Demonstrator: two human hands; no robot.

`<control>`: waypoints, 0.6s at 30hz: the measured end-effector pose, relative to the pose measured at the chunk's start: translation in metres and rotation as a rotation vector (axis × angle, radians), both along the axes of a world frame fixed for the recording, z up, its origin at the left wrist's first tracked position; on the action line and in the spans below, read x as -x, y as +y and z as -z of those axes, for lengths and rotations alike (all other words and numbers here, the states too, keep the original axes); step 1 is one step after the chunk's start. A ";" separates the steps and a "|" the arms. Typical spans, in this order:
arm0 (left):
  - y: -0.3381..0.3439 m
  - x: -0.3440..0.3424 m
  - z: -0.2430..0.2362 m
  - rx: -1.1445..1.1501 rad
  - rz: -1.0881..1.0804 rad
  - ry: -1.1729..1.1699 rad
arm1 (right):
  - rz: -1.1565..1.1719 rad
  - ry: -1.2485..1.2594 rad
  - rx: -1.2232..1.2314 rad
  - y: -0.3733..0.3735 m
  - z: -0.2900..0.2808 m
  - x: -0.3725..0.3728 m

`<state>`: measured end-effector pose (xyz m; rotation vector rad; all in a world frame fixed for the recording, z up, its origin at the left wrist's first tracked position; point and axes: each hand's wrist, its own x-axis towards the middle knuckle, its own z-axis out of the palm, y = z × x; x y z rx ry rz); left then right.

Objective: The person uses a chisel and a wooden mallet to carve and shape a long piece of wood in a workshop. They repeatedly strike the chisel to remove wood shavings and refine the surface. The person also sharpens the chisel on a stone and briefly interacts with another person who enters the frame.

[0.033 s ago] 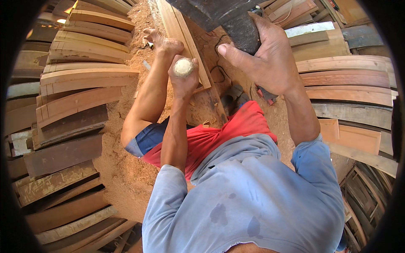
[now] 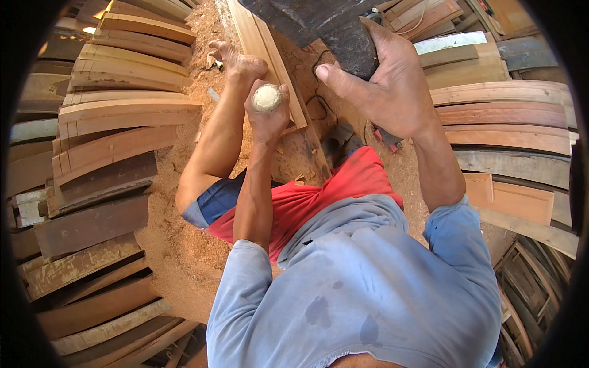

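My left hand point(image 2: 267, 122) is closed around a tool handle point(image 2: 267, 98), seen end-on as a round, pale, worn butt. The rest of that tool is hidden under the fist. Beneath the left hand lies a long light wood piece point(image 2: 270, 46) with a raised edge, near my bare foot point(image 2: 240, 64). Raised higher on the right, my right hand point(image 2: 392, 86) grips the dark handle of a black mallet point(image 2: 294, 18) with a blocky head. The thumb points left along the near side; the other fingers are mostly hidden behind the handle. The mallet head runs out of the top edge.
Stacked boards point(image 2: 129, 116) line the left side, and more planks point(image 2: 503, 116) line the right. Sawdust and shavings point(image 2: 178, 245) cover the floor. A black cord point(image 2: 317, 101), dark sandals point(image 2: 337, 142) and a red-and-black tool point(image 2: 388, 140) lie beyond my lap.
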<state>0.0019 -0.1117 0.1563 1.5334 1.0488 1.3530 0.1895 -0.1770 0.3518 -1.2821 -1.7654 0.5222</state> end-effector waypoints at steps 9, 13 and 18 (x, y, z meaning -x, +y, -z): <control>-0.010 0.001 0.000 -0.067 -0.023 0.077 | 0.025 0.012 -0.024 0.002 0.002 0.013; -0.010 -0.001 0.010 -0.095 0.038 0.107 | 0.034 -0.315 0.001 0.008 0.040 0.013; -0.010 -0.013 0.006 -0.141 -0.009 -0.059 | -0.037 -0.742 0.258 0.014 0.043 0.001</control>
